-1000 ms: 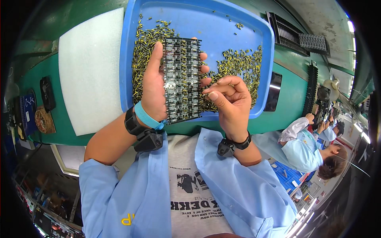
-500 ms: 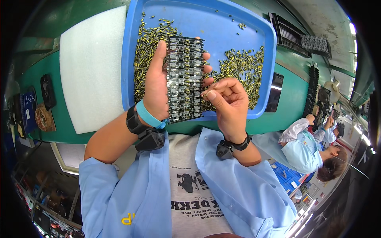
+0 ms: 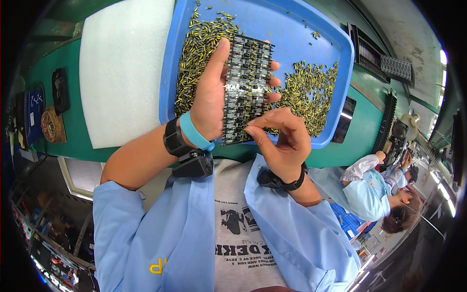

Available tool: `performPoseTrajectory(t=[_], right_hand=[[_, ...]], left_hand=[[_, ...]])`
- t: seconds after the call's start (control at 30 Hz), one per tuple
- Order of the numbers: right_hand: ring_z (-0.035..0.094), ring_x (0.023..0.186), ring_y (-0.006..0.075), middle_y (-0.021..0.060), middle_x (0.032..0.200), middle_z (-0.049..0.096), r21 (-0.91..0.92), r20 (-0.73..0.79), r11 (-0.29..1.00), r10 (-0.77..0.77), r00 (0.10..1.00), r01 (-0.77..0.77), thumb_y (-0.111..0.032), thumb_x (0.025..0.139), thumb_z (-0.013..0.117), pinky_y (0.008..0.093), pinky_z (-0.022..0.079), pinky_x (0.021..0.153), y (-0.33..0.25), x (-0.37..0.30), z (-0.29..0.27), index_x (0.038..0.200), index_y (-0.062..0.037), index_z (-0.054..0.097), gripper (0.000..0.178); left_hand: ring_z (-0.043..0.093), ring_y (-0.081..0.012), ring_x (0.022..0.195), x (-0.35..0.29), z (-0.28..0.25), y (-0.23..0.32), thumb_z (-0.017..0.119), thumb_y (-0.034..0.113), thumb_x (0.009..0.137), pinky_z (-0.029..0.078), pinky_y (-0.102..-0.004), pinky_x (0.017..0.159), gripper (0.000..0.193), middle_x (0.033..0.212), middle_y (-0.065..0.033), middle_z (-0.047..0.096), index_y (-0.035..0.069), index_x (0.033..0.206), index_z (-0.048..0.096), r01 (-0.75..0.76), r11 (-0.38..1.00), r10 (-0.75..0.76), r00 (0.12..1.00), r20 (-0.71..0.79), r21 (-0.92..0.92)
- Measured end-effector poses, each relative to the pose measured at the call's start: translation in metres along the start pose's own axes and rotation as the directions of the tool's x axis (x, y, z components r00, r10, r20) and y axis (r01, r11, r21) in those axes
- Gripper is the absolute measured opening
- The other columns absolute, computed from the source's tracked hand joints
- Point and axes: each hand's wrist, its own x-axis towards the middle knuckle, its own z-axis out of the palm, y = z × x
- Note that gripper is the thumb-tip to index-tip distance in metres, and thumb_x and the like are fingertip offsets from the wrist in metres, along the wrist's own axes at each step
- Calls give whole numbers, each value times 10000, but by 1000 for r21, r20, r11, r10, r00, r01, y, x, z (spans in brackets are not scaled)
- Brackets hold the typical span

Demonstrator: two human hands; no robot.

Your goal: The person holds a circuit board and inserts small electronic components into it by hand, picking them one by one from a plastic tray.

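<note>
My left hand (image 3: 210,100) holds a panel of small black circuit boards (image 3: 247,82) from beneath, its thumb along the left edge and its fingertips showing past the right edge. Rows of small parts cover the panel. At the panel's lower right, my right hand (image 3: 287,136) has thumb and forefinger pinched together, touching or nearly touching the board; whatever lies between the fingertips is too small to make out. Behind both hands is a blue plastic tray (image 3: 287,29), with many small yellow-and-black cylindrical components (image 3: 204,53) heaped at its left and right.
A white foam sheet (image 3: 124,73) lies left of the tray on the green table (image 3: 73,117). To the right are a dark phone-like slab (image 3: 344,119) and black slotted racks (image 3: 369,53). A tape roll (image 3: 52,125) sits far left. Another person (image 3: 369,190) works at the right.
The view has shifted, so tray and panel appear further right. My right hand has moved down along the panel toward its lower right corner. The left hand keeps its hold.
</note>
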Motion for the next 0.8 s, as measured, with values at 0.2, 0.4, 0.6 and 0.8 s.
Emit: performPoseTrajectory(t=[0.2,0.4,0.6,0.8], right_hand=[[708,891,222,145,947,776,-143,18,988,-62,998,64,155,846,829,353,547,863,-4,2,0,1189,11,600,437],[677,837,242,110,940,775,-316,81,913,-247,966,259,127,790,873,346,496,763,-14,13,1,1111,-11,673,403],[668,820,245,93,929,775,-383,124,872,-277,953,304,104,772,891,349,479,740,-19,15,0,1057,-19,707,361],[672,824,242,86,912,775,-381,113,873,-282,953,303,99,776,890,351,478,738,-18,14,2,1033,-21,712,335]], left_hand=[[749,-254,1015,-1,10,-2,401,663,1113,663,-419,866,689,1210,-131,732,88,1439,596,-37,997,44,994,-102,65],[716,-286,1130,-1,3,-3,355,657,1122,641,-454,965,752,1338,-181,679,49,1536,511,-35,996,38,998,-45,79],[720,-279,1123,-1,4,-3,347,654,1126,642,-450,962,753,1333,-179,684,44,1535,512,-37,995,42,998,-52,91],[722,-279,1118,-1,3,-4,346,653,1126,644,-449,958,752,1333,-180,685,43,1532,514,-43,995,48,998,-49,89]])
